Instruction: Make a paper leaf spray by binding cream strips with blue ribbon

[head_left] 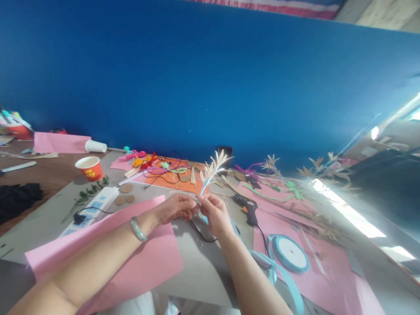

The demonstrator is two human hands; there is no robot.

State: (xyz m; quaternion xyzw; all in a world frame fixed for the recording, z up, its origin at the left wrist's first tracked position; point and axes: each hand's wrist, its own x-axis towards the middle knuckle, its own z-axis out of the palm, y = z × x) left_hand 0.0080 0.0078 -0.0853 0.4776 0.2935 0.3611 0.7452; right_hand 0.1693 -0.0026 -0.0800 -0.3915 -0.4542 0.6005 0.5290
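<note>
In the middle of the head view, both my hands meet around a pale, dried-looking leaf spray (215,168) that stands up at a tilt. Light blue ribbon covers its stem (204,187). My right hand (215,214) pinches the stem between thumb and fingers. My left hand (179,208), with a jade-coloured bangle (138,229) on its wrist, is closed at the stem's lower end, where the fingers hide the exact grip. Loose light blue ribbon (292,282) runs from beneath my right hand towards the ribbon spool (291,253) on the right.
A black glue gun (247,209) with a cord lies right of my hands. Pink paper (154,258) is under my left forearm, beside a white power strip (95,208). A red paper cup (90,168) stands at left. Coloured pipe cleaners lie on orange paper (160,181) before a blue wall (197,87).
</note>
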